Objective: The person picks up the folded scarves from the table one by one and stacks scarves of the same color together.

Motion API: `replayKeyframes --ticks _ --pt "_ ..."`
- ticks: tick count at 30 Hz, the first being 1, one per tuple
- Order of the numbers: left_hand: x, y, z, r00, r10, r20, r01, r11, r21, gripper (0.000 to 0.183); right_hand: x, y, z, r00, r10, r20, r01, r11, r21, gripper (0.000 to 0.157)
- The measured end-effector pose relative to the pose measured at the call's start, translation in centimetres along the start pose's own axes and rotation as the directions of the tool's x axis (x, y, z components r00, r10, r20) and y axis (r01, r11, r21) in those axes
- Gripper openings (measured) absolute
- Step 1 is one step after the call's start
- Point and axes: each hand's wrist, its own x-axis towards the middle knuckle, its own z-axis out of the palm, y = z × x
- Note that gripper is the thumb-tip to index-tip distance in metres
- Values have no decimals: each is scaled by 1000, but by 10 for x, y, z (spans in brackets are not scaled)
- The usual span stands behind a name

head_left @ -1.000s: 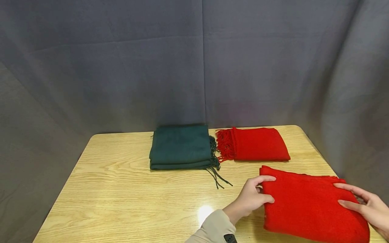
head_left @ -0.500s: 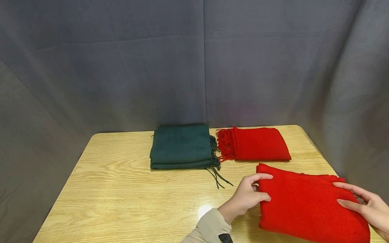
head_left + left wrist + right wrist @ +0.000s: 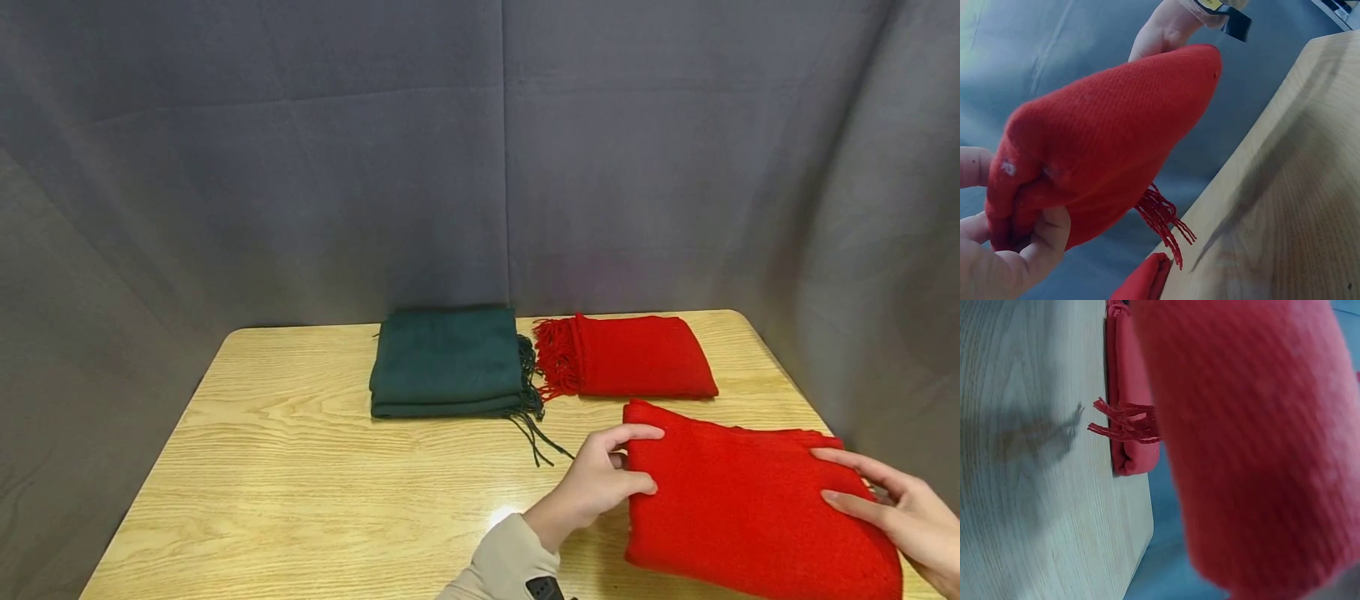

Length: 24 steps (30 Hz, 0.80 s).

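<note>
A folded red scarf (image 3: 750, 500) is held up over the right front of the table. My left hand (image 3: 592, 481) grips its left edge, thumb and a finger on the near face and the other fingers behind. At the opposite edge, my right hand (image 3: 903, 508) holds it between the thumb and fingers, some of them hidden by the cloth. In the left wrist view, fingers (image 3: 1050, 237) curl round the layered edge, and red fringe (image 3: 1163, 219) hangs below. The scarf (image 3: 1254, 444) fills much of the right wrist view and hides the right hand there.
A second folded red scarf (image 3: 645, 357), fringe toward the left, lies at the back right of the wooden table (image 3: 300, 500). Beside it lies a folded dark green scarf (image 3: 450, 358) with fringe on its right. A grey curtain (image 3: 337, 167) hangs behind the table.
Both hands have shifted a little to the left with the red scarf between them, the left hand somewhat more. The two scarves on the table have stayed put.
</note>
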Motion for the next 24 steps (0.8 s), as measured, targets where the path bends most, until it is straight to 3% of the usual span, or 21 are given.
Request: replayKeyframes --ticks 9,17,24 --pt "-3 7 -6 1000 -6 3 6 1000 6 52 -4 -10 8 1000 18 25 -21 995 93 45" --pt "-9 12 -15 999 23 27 -24 999 30 51 -3 -10 17 1000 -4 14 4 1000 13 46" --pt "-15 16 -24 998 42 36 -43 998 49 51 -5 -18 29 998 -52 25 51 997 52 47"
